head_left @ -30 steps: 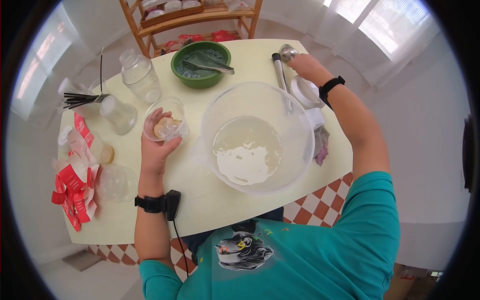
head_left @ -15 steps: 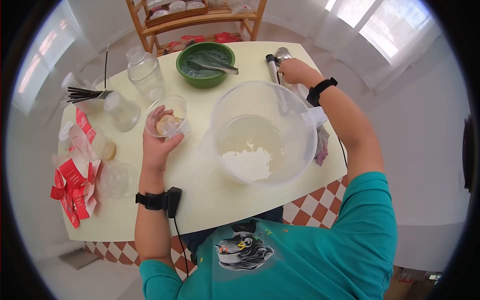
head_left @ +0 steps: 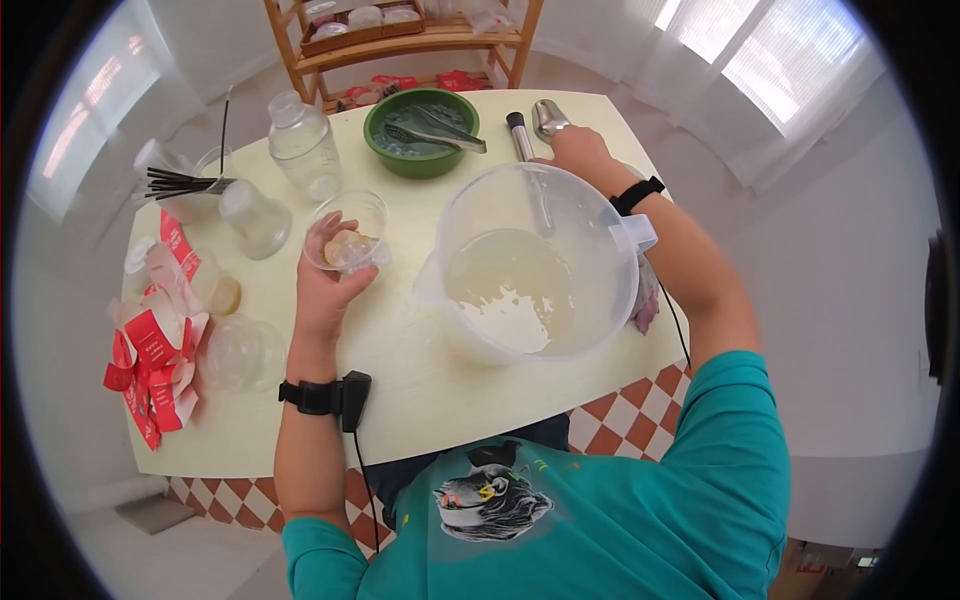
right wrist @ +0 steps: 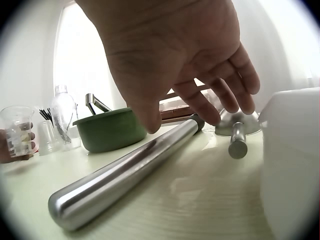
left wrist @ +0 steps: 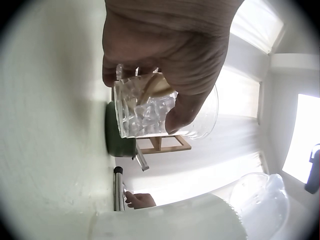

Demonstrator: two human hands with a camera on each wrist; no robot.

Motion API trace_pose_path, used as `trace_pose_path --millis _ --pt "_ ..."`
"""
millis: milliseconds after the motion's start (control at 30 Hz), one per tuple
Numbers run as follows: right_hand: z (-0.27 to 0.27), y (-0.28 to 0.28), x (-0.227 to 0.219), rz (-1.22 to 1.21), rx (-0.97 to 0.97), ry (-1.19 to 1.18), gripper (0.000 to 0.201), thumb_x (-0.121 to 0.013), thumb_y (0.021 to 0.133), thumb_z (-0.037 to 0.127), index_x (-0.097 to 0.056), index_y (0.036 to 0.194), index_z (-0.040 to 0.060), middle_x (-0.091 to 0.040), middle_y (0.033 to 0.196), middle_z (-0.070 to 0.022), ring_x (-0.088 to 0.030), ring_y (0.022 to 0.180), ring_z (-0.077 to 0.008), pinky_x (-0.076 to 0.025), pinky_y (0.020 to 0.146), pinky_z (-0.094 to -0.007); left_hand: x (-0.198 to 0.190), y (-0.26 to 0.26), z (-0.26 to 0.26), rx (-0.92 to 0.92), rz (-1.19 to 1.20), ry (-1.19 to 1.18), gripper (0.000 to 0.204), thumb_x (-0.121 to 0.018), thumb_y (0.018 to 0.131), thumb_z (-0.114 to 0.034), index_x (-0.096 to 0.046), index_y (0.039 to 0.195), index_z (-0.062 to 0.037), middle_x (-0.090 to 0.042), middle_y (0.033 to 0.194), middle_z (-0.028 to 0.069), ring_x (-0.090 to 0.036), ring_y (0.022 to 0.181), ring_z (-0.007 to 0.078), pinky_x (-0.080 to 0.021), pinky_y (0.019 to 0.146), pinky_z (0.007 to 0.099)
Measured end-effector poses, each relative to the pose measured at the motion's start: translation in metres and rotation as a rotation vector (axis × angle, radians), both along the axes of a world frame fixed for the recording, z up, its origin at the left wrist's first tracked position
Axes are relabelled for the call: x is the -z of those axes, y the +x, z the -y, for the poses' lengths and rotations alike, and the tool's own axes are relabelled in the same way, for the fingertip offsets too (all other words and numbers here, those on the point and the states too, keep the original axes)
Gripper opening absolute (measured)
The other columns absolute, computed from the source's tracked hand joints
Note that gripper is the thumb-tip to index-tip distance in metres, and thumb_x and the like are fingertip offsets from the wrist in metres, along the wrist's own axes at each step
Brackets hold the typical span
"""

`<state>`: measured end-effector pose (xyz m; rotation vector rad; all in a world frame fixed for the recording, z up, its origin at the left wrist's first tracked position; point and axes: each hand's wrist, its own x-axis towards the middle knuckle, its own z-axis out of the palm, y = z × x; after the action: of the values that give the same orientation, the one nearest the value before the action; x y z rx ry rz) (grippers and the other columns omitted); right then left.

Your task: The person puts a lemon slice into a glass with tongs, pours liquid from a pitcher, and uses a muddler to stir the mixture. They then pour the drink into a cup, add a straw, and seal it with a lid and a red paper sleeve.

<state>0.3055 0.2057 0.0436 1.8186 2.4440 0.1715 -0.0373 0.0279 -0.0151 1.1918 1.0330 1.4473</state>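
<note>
My left hand [head_left: 325, 285] holds a clear plastic cup [left wrist: 150, 112] off the table, with ice and pale fruit slices inside. In the left wrist view the thumb lies along the cup's side. My right hand [right wrist: 185, 65] reaches over the far right of the table, fingers extended and apart. Below it lies a steel muddler [right wrist: 125, 172] with a black end. A metal scoop [head_left: 549, 118] rests just beyond, its handle [right wrist: 238, 142] pointing towards the wrist camera, under the fingertips. A large translucent pitcher [head_left: 470, 330] of pale liquid stands between my hands, overlapping part of the muddler in the head view.
A green bowl [head_left: 385, 150] with ice and tongs [head_left: 435, 135] stands at the back. Leftward are a clear shaker bottle [head_left: 305, 150], upturned cups [head_left: 255, 225], black straws [head_left: 180, 184] and torn red-and-white packaging [head_left: 150, 340]. A crumpled cloth [head_left: 646, 300] lies right of the pitcher.
The right hand has moved left from the scoop's handle towards the muddler. Scoop and muddler have both shifted left. The left hand still holds the cup, and the head view has moved slightly.
</note>
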Motion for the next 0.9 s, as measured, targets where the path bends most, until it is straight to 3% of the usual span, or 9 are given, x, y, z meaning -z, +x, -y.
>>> trace_pose_path --millis 200,400,733,833,900 --pt "-0.016 -0.01 0.03 -0.092 0.107 -0.215 0.041 -0.063 0.076 0.042 -0.071 0.088 0.0038 -0.07 0.089 -0.0144 -0.067 0.085 -0.0313 -0.053 0.073 -0.0405 0.001 -0.001 0.0 -0.003 0.005 0.005 0.079 -0.075 0.063 0.002 -0.04 0.133 -0.004 -0.048 0.126 0.0114 -0.047 0.117 0.0207 -0.038 0.102 0.0343" --pt "-0.006 -0.009 0.013 -0.035 0.14 -0.192 0.036 -0.062 0.074 0.035 -0.071 0.092 0.0046 -0.07 0.093 -0.0131 -0.067 0.087 -0.0291 -0.053 0.074 -0.0389 0.003 -0.002 -0.001 -0.011 -0.014 -0.001 0.08 -0.076 0.062 0.002 -0.04 0.134 -0.0034 -0.048 0.127 0.012 -0.047 0.117 0.0209 -0.038 0.102 0.0346" --pt "0.002 0.005 0.006 -0.038 0.178 -0.145 0.04 -0.061 0.076 0.041 -0.071 0.09 0.0045 -0.07 0.091 -0.0126 -0.067 0.085 -0.0292 -0.053 0.074 -0.0387 0.002 0.0 0.0 -0.009 -0.047 -0.004 0.082 -0.075 0.061 0.002 -0.039 0.134 -0.0022 -0.048 0.126 0.0123 -0.046 0.119 0.0212 -0.039 0.102 0.0345" --pt "0.004 0.02 0.003 -0.176 0.177 -0.06 0.044 -0.059 0.079 0.045 -0.07 0.088 0.0039 -0.069 0.086 -0.0123 -0.066 0.08 -0.0297 -0.052 0.07 -0.0401 0.001 0.002 0.002 -0.022 -0.07 -0.017 0.082 -0.075 0.061 0.002 -0.039 0.134 -0.001 -0.048 0.126 0.0121 -0.046 0.12 0.0206 -0.039 0.102 0.0343" --pt "0.018 0.028 -0.01 -0.446 0.18 -0.08 0.041 -0.06 0.083 0.042 -0.069 0.085 0.0019 -0.068 0.077 -0.0103 -0.064 0.068 -0.0236 -0.05 0.063 -0.0365 0.002 0.002 0.001 0.006 -0.102 0.026 0.081 -0.075 0.061 0.002 -0.039 0.134 -0.0004 -0.049 0.125 0.0117 -0.045 0.12 0.02 -0.039 0.102 0.0337"
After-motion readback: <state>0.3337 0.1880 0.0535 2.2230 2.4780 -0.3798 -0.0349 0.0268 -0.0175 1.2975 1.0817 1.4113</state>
